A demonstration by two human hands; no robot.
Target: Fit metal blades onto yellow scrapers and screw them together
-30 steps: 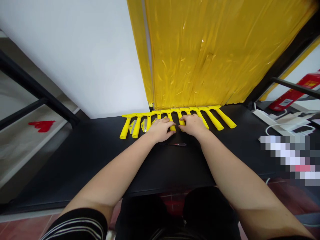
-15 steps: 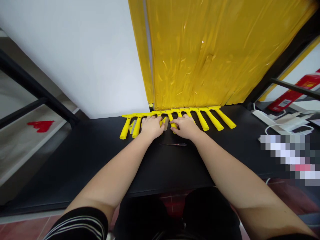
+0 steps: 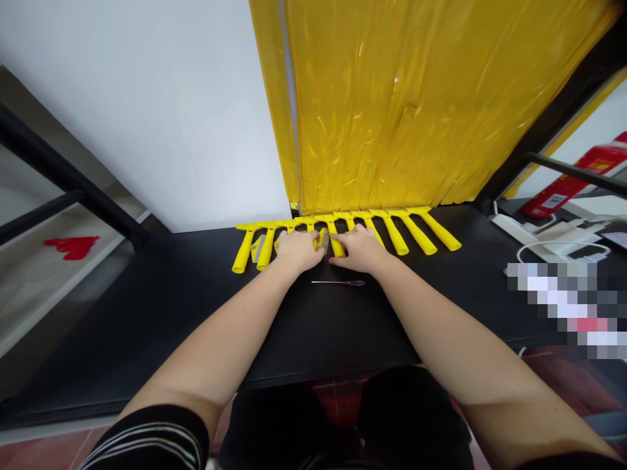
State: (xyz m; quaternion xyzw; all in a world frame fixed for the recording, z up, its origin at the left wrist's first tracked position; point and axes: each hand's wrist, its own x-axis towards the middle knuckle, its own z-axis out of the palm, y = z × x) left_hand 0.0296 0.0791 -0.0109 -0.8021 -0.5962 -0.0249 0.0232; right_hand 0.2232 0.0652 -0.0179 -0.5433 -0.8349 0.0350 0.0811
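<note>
Several yellow plastic T-shaped handles lie side by side in a row on the black tabletop, crossbars toward the back. My left hand covers the handles left of the middle. Its thumb and fingers close on a small yellow piece with a grey metal blade. My right hand is over the middle of the row, its thumb and forefinger around the lower part of one yellow handle. Another blade piece sits between the two leftmost handles. In front of the hands lies a thin screwdriver.
Behind the row stand a white panel and a yellow film-covered panel. Black frame bars rise at the left. On the right are a red package, white power strips with cables and a blurred-out item.
My right thumb has shifted slightly left and down, past the end of the middle handle, and the forefinger has spread from it. The left hand has hardly moved. The view has shifted slightly.
</note>
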